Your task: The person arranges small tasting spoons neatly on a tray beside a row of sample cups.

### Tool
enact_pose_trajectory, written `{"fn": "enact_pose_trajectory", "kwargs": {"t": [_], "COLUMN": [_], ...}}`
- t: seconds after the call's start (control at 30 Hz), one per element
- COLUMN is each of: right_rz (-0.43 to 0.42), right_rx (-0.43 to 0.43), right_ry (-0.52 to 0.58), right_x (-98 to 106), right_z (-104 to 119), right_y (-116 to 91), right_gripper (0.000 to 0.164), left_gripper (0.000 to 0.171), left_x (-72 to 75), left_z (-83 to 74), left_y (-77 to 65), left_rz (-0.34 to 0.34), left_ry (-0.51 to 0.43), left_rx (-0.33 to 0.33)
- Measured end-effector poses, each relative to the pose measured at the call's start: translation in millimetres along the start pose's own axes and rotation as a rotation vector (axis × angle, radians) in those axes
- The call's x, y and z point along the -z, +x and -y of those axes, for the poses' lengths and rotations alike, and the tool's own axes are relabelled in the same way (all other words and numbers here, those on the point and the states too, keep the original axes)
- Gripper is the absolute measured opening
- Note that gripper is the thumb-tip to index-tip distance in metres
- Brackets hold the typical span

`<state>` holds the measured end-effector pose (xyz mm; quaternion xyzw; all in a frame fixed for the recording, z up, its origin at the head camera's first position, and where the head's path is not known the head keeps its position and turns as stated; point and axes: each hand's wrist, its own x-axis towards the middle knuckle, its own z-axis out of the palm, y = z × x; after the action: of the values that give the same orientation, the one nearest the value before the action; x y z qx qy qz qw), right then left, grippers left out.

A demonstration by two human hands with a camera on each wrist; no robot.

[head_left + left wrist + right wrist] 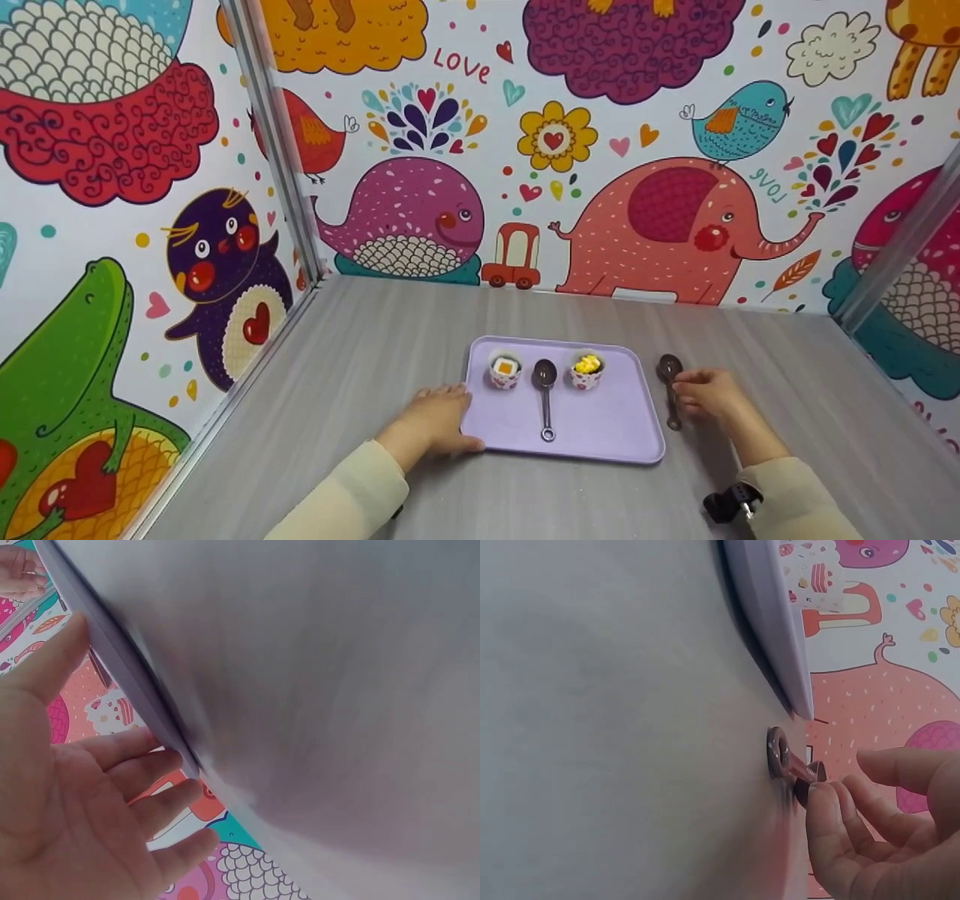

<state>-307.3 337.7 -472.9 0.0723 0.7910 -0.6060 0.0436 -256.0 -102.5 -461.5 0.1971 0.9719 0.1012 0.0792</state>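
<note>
Nearest: two cream sleeves [345, 487], black device [731, 502] at the right wrist. Left hand [435, 421] at the near-left corner of the lilac tray [600, 431]: thumb at the near edge, fingers along the left side, thumb and fingers spread, touching the rim, not clamped round it. Right hand [712, 394] by the brown spoon [669, 367], which lies on the grey table [555, 502] just right of the tray, bowl at the far end, ringed handle end toward the person. Right thumb apart from the fingers, fingertips right at the spoon; can't tell if they touch it. On the tray: dark spoon [546, 397] mid-tray, also bowl-far, between two printed paper cups. Left cup [505, 381] has white stuff with an orange square on top, right cup [586, 382] yellow bits. Behind: cartoon wall, purple whale [420, 202] left, coral elephant [600, 217] right
</note>
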Motion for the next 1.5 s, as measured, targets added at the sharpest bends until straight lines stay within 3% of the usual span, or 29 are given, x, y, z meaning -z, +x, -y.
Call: {"fn": "enact_pose_trajectory", "kwargs": {"t": [0.53,1.2,1.5], "right_rz": [0.001,-0.011,-0.019], "right_rx": [-0.101,-0.065,-0.078], "right_ry": [0.028,-0.046,-0.122], "right_x": [0,-7,-4], "right_z": [-8,-8,-7], "right_y": [6,8,7], "right_gripper": [0.012,0.017,0.025], "left_gripper": [0.084,0.086,0.084], "left_x": [-3.9,-2.6,-4.2], "left_z": [1.1,-1.4,0.8], "left_y": [0.6,0.4,0.9], "left_rz": [-0.016,0.009,-0.009], "left_ry": [-0.009,-0.026,-0.013], "left_rx": [-0.006,0.03,0.001]}}
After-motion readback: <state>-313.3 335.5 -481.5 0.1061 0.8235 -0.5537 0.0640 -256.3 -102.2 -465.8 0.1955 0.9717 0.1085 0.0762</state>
